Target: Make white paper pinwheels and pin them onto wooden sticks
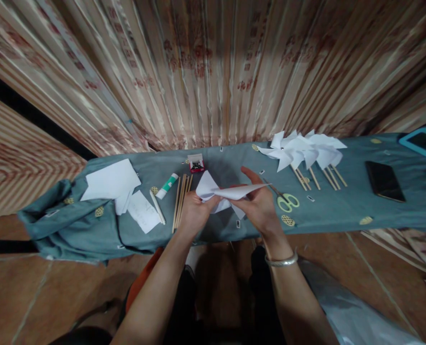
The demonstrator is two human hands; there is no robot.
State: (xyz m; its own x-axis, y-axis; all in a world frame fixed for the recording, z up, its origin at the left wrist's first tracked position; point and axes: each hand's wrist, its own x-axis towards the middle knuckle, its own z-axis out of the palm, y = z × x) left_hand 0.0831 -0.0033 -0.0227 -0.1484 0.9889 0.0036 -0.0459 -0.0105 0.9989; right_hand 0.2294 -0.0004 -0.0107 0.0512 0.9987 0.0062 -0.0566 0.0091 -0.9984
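Note:
Both hands hold one folded white paper piece (230, 192) above the front edge of a narrow table draped in a teal cloth (342, 206). My left hand (193, 213) pinches the paper's left side, fingers closed. My right hand (258, 203) grips the right side, with one finger raised above a pointed flap. A silver bangle (282, 261) circles my right wrist. Wooden sticks (181, 199) lie just left of my left hand.
Finished white paper pinwheels on sticks (304, 153) lie at the back right, with yellow-handled scissors (286, 201) near my right hand. White sheets (114, 184), a glue tube (167, 186) and a small red box (196, 164) lie left. A dark phone (384, 181) and a teal-framed tablet (423, 142) lie far right. Curtains hang behind.

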